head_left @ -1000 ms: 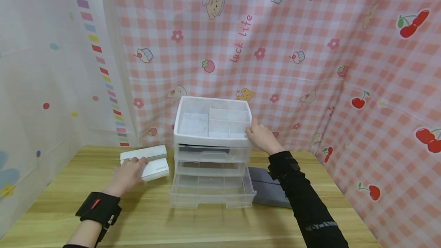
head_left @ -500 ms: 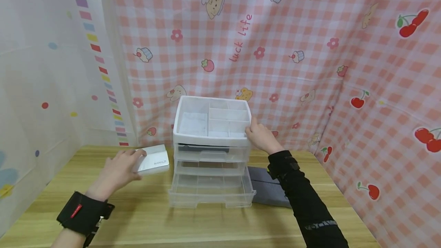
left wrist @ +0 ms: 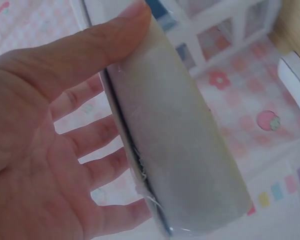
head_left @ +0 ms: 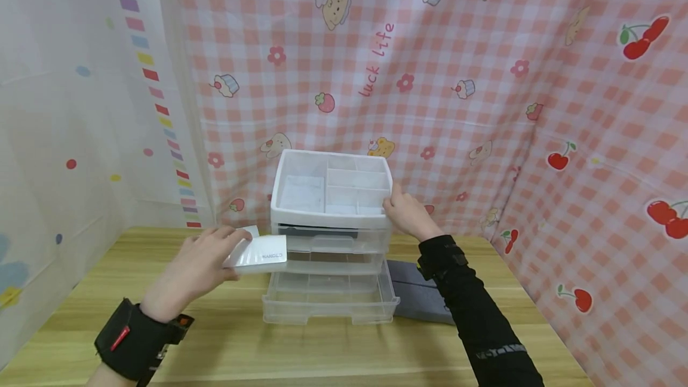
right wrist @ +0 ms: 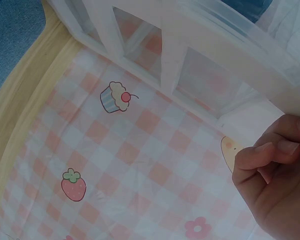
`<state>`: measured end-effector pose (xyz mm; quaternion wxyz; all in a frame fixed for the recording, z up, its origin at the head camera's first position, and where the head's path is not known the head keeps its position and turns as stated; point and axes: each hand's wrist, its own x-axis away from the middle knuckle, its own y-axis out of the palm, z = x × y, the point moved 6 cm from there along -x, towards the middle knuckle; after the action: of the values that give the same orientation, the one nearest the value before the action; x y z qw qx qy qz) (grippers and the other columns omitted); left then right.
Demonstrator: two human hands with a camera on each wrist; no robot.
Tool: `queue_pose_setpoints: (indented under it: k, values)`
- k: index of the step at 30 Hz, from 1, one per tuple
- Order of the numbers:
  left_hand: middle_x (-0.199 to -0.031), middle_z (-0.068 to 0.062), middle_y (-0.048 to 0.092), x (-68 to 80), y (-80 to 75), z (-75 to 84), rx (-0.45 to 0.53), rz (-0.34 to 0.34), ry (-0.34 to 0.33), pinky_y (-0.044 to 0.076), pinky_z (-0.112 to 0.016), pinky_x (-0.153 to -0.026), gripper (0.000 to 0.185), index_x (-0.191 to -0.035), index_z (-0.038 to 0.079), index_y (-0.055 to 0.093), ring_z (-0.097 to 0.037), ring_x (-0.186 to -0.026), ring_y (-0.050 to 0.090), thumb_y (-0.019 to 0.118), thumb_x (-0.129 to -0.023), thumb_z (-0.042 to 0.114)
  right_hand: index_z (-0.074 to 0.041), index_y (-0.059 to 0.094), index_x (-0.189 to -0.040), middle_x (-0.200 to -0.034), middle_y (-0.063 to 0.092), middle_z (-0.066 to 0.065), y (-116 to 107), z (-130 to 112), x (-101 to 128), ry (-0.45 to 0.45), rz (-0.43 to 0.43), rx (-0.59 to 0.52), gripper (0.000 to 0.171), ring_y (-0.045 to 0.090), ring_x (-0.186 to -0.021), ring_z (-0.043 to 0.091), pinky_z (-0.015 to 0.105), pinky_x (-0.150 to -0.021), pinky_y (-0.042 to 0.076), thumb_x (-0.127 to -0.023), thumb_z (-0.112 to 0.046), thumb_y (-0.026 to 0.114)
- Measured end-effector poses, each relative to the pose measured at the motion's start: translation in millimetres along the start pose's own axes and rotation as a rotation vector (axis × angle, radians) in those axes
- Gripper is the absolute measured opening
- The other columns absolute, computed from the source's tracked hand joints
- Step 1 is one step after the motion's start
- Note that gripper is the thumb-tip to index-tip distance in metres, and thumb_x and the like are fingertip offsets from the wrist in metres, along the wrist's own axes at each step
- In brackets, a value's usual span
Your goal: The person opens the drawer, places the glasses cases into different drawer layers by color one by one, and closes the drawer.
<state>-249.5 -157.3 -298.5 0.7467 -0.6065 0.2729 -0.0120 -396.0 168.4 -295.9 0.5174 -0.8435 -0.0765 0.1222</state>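
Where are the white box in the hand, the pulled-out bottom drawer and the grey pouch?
white box (head_left: pixel 260 254), head view, on its printed side.
bottom drawer (head_left: pixel 330 310), head view, on its front wall.
grey pouch (head_left: pixel 416 300), head view, on its top face.

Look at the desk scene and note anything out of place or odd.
Nothing is spilled or broken. The organizer's bottom drawer stands pulled out while the upper two are closed. The left hand holds a white box in the air; the right hand grips the organizer's top corner.
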Motion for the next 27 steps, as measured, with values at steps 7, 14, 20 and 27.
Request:
queue_pose_setpoints:
  k: [7, 14, 20, 27]
  values:
    - [-0.112, -0.010, 0.064, -12.3, 0.9, 33.8, -0.022, 0.062, 0.078, 0.046, -0.057, -0.077, 0.060, -0.114, 0.015, 0.061, -0.032, -0.104, 0.058, 0.088, -0.061, 0.019, 0.002, 0.020, -0.142, -0.124, 0.054, 0.028, 0, 1, 0, -0.009, -0.001, 0.012, 0.051, 0.058, -0.078, 0.025, 0.029, -0.061, 0.044, -0.101, -0.026, 0.030]
    - [-0.107, -0.006, 0.065, -27.1, 13.0, 64.0, -0.019, 0.115, 0.145, 0.044, -0.049, -0.076, 0.059, -0.112, 0.015, 0.062, -0.028, -0.102, 0.058, 0.089, -0.059, 0.018, 0.001, 0.020, -0.141, -0.120, 0.055, 0.027, 1, 2, 0, -0.009, -0.007, 0.011, 0.050, 0.056, -0.072, 0.024, 0.029, -0.058, 0.042, -0.101, -0.027, 0.030]
    - [-0.108, -0.004, 0.065, -36.2, 25.6, 82.1, -0.002, 0.117, 0.184, 0.043, -0.046, -0.074, 0.061, -0.114, 0.016, 0.062, -0.025, -0.101, 0.058, 0.089, -0.059, 0.021, 0.001, 0.023, -0.139, -0.123, 0.054, 0.028, 0, 1, 0, -0.019, 0.007, -0.004, 0.048, 0.058, -0.080, 0.026, 0.030, -0.062, 0.044, -0.101, -0.026, 0.030]
    - [-0.110, -0.005, 0.065, -44.0, 44.3, 96.2, 0.033, 0.082, 0.199, 0.042, -0.048, -0.079, 0.060, -0.115, 0.017, 0.062, -0.025, -0.102, 0.057, 0.088, -0.061, 0.020, 0.002, 0.026, -0.135, -0.118, 0.056, 0.028, 0, 0, 0, -0.025, 0.024, -0.002, 0.044, 0.059, -0.080, 0.027, 0.030, -0.062, 0.046, -0.100, -0.025, 0.032]
